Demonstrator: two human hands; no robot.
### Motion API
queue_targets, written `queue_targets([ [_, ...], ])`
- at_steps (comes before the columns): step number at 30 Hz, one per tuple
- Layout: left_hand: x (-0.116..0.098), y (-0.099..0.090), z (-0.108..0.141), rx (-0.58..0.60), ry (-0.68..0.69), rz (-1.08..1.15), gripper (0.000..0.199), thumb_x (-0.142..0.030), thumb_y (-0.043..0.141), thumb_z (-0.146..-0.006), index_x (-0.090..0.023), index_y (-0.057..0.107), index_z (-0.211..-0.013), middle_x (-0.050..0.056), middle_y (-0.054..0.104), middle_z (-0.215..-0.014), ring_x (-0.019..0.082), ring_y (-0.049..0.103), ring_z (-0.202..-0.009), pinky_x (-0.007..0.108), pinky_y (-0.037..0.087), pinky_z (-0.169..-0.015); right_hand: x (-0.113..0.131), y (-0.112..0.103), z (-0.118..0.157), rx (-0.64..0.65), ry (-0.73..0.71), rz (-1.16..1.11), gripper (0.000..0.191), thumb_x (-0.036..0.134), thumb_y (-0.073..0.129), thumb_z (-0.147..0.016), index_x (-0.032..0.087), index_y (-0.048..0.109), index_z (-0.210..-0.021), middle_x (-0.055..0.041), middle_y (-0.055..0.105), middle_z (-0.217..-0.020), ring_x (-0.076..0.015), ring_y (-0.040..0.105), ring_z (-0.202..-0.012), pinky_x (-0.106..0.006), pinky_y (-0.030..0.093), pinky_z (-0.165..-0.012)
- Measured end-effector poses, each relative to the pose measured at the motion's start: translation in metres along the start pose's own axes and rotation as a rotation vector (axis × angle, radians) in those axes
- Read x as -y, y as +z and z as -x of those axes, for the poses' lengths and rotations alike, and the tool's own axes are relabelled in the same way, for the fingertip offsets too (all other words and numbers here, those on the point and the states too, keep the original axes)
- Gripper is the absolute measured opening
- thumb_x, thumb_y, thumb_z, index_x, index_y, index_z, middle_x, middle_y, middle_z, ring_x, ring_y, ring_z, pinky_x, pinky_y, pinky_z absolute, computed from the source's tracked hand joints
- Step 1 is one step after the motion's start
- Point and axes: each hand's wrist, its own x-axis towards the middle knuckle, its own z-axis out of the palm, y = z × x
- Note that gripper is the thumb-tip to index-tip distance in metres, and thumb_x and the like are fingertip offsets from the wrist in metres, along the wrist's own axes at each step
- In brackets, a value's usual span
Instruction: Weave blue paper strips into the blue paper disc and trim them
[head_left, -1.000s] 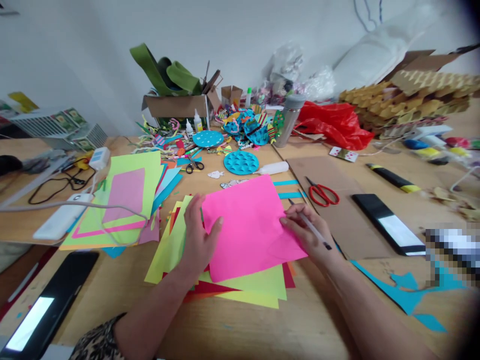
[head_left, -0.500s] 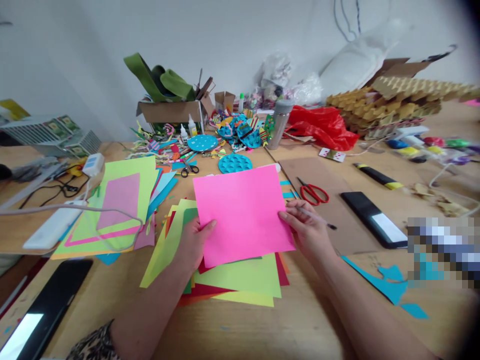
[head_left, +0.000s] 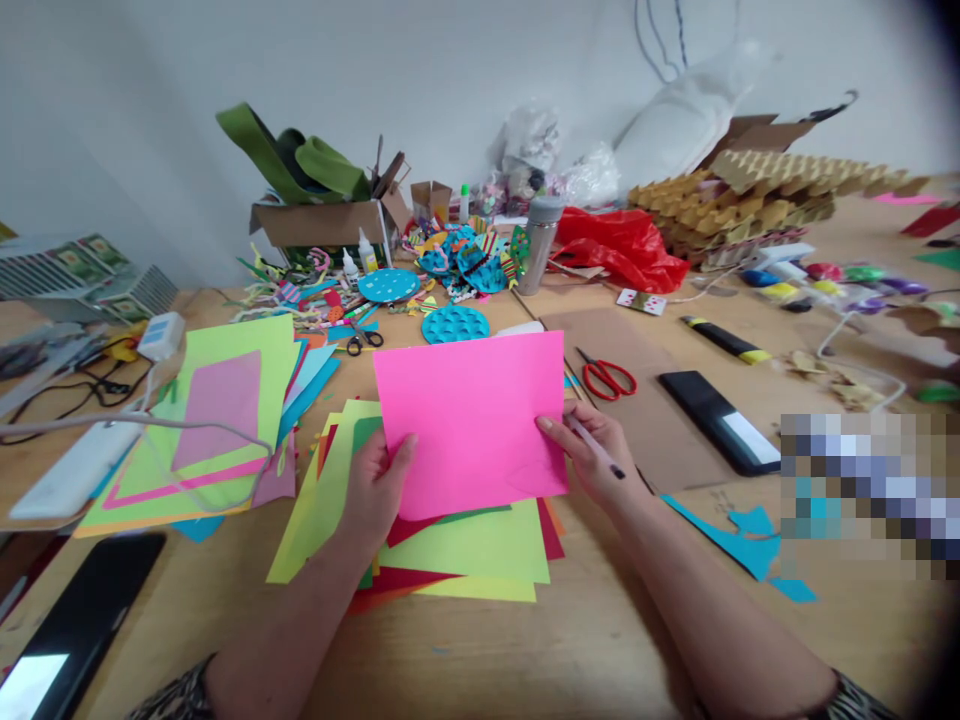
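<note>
A bright pink sheet of paper [head_left: 472, 420] is held up between both hands, above a fanned pile of coloured paper [head_left: 480, 545]. My left hand [head_left: 381, 475] pinches its left edge, thumb in front and fingers mostly hidden behind. At the right edge, my right hand [head_left: 592, 445] grips the sheet with thumb and fingers. A pen [head_left: 596, 445] with a pale barrel and dark tip also rests in that hand, pointing down and right. Red-handled scissors [head_left: 609, 378] lie just beyond my right hand on brown cardboard [head_left: 660, 430].
More coloured sheets [head_left: 277, 340] lie at left beside a white power strip [head_left: 75, 465] and cables. Phones rest at right [head_left: 720, 422] and lower left [head_left: 94, 620]. Behind stand a steel flask [head_left: 538, 245], a red plastic bag [head_left: 622, 250], egg trays [head_left: 750, 205] and blue craft pieces [head_left: 455, 324].
The pink sheet has turned slightly, its right edge now more upright. The pen in my right hand points more steeply down. The whole view has shifted, so the table's things appear further left.
</note>
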Motion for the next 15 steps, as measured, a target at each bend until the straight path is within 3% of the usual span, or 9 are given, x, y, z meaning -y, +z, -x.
queue_targets([
  [3,-0.002,0.0,0.0,-0.032,0.022,0.127,0.056,-0.057,0.061,-0.078,-0.02,0.058,-0.121,0.009,0.068,-0.112,0.025,0.063,-0.102,0.034,0.051,-0.083,0.002,-0.003,0.004,-0.016,-0.084,0.01,0.02,0.037,0.078,-0.069,0.025,0.068,-0.082,0.0006,0.068,-0.076,-0.0152,0.061,-0.065,-0.028,0.048,-0.062],
  [7,-0.006,0.002,-0.004,-0.008,-0.128,0.36,0.073,-0.073,0.04,-0.08,-0.02,0.05,-0.129,0.013,0.068,-0.111,0.027,0.067,-0.095,0.04,0.053,-0.076,0.009,-0.002,0.004,-0.002,-0.014,-0.11,0.023,0.036,0.08,-0.066,0.024,0.066,-0.08,0.0017,0.067,-0.071,-0.0143,0.06,-0.06,-0.028,0.048,-0.059],
  [11,-0.011,0.007,-0.005,-0.025,-0.23,0.51,0.07,-0.075,0.051,-0.071,-0.016,0.063,-0.107,0.011,0.072,-0.096,0.027,0.068,-0.088,0.037,0.053,-0.07,0.013,0.002,0.0,-0.041,0.186,-0.162,0.028,0.036,0.083,-0.061,0.022,0.062,-0.074,0.0018,0.069,-0.07,-0.0153,0.062,-0.057,-0.029,0.05,-0.056],
  [15,-0.008,0.008,-0.003,-0.078,-0.22,0.381,0.054,-0.065,0.065,-0.068,-0.016,0.066,-0.091,0.007,0.072,-0.088,0.025,0.067,-0.087,0.032,0.052,-0.069,0.012,0.003,0.0,-0.076,0.217,-0.19,0.031,0.035,0.084,-0.059,0.022,0.06,-0.073,0.0019,0.069,-0.068,-0.0153,0.062,-0.055,-0.029,0.051,-0.055],
])
